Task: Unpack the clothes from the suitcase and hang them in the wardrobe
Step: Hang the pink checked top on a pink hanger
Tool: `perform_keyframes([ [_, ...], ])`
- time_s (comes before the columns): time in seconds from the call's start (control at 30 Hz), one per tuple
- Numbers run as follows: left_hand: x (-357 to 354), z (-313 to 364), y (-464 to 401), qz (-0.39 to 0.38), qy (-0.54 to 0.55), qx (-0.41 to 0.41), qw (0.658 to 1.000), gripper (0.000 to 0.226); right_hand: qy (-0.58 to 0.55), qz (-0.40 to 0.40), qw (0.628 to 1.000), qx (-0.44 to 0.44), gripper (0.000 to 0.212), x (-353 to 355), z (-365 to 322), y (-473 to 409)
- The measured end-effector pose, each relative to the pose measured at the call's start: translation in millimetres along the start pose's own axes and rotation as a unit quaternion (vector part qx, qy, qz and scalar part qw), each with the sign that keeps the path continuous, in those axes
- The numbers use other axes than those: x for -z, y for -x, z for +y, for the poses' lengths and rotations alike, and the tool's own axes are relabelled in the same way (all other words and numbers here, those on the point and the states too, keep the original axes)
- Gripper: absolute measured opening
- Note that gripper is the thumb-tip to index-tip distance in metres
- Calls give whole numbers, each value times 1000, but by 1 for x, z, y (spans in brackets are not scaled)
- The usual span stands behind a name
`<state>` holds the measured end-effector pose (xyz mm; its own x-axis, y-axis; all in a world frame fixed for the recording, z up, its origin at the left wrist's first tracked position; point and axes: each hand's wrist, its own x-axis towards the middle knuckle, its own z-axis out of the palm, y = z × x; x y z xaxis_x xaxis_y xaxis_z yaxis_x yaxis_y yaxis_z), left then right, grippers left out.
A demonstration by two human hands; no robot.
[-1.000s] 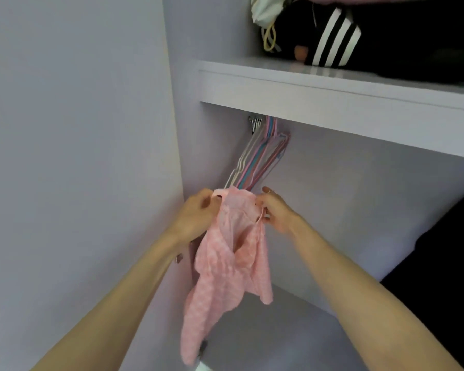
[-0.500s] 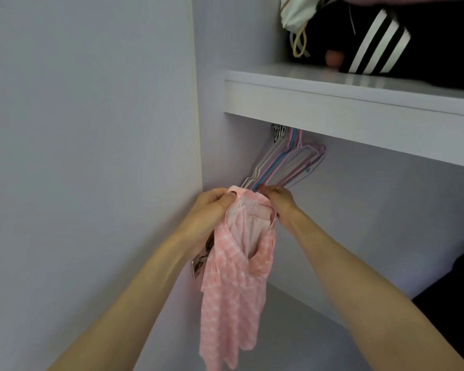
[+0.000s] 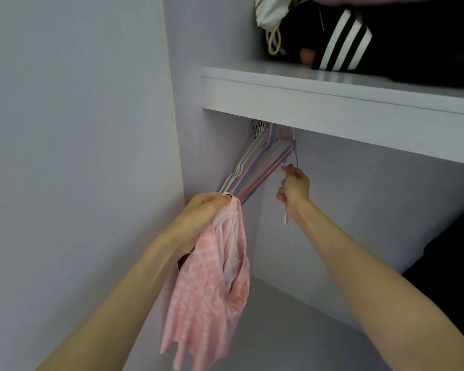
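A pink checked garment (image 3: 212, 285) hangs limp from my left hand (image 3: 204, 210), which grips it at its top edge. Just behind that hand, a bunch of empty pastel hangers (image 3: 255, 170) slants down from the rail under the white wardrobe shelf (image 3: 332, 103). To the right, my right hand (image 3: 294, 187) is closed around one pink hanger (image 3: 292, 145), its hook rising toward the rail and one end poking out below my fist. The suitcase is out of view.
On the shelf lie dark clothing with white stripes (image 3: 343, 41) and a pale bag with a yellow cord (image 3: 273, 20). The wardrobe's left side panel (image 3: 177, 129) stands close to the hangers. A dark garment (image 3: 450, 263) hangs at the right edge.
My right hand let go of the pink garment, moved right and up, and closed on a pink hanger. The garment now hangs from my left hand alone.
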<state>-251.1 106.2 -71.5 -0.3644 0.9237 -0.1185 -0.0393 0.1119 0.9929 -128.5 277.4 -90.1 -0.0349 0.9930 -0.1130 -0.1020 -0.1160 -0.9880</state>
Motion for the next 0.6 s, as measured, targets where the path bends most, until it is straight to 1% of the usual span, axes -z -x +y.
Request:
perform_keyframes([
  [0.07, -4, -2, 5, -45, -12, -10, 999, 14, 12, 13, 999, 33, 31, 10, -2, -3],
  [0.13, -12, -4, 11, -75, -34, -32, 996, 11, 25, 22, 998, 62, 34, 22, -8, 0],
  [0.2, -19, -7, 12, -68, -57, -49, 995, 12, 33, 15, 996, 82, 34, 32, -10, 4],
  [0.27, -28, -9, 13, -40, -83, -57, 994, 11, 42, 11, 994, 99, 37, 46, -11, 12],
  [0.33, -35, -13, 13, -17, -108, -71, 991, 7, 43, 17, 994, 103, 33, 56, -7, 15],
  [0.4, -43, -19, 12, -11, -136, -90, 987, 10, 32, 49, 993, 98, 22, 68, 3, 17],
  [0.47, -51, -26, 13, -10, -170, -106, 980, 17, 23, 92, 991, 93, 19, 83, 16, 24],
  [0.5, -55, -30, 14, -10, -183, -110, 977, 18, 15, 111, 989, 93, 22, 91, 23, 30],
  [0.53, -59, -34, 15, -10, -194, -111, 975, 17, -2, 129, 987, 92, 31, 100, 30, 38],
  [0.57, -62, -37, 16, -9, -205, -110, 972, 15, -26, 140, 986, 92, 40, 109, 36, 45],
  [0.6, -68, -39, 16, -10, -216, -107, 971, 14, -45, 146, 984, 93, 44, 120, 40, 51],
])
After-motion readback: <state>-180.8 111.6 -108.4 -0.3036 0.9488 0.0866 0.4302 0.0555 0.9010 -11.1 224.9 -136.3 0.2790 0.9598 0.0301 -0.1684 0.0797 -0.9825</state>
